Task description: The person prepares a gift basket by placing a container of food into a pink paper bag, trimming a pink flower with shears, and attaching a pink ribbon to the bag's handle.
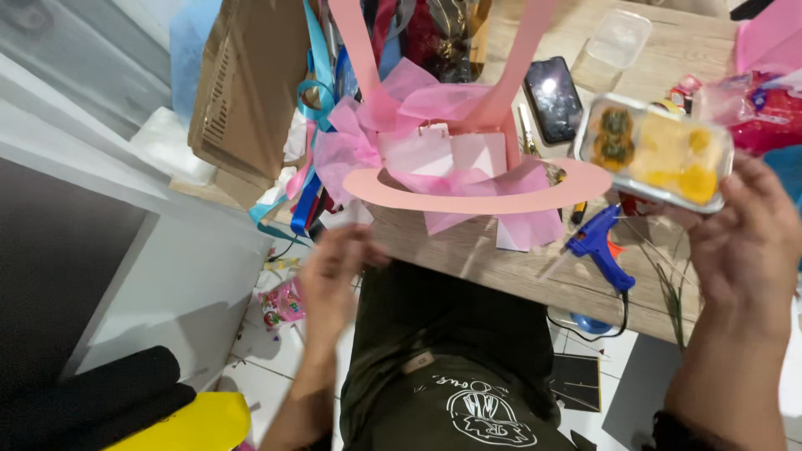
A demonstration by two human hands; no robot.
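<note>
Right hand (743,242) at approx 3 o'clock, fingers curled round the near edge of a clear plastic food tray (653,150) w/ yellow and dark-topped pieces inside, holding it up above the wooden table (518,267); left hand (330,280) at approx 7 o'clock, blurred, fingers loosely bent and half open, gripping nothing, just below the table edge. Pink paper basket w/ pink tissue and a tall pink handle (468,167) sits at 12 o'clock btwn the hands, black phone (553,98) at 1 o'clock behind it, blue glue gun (600,249) at approx 4 o'clock beside the right hand, brown cardboard box (246,88) at 10 o'clock
</note>
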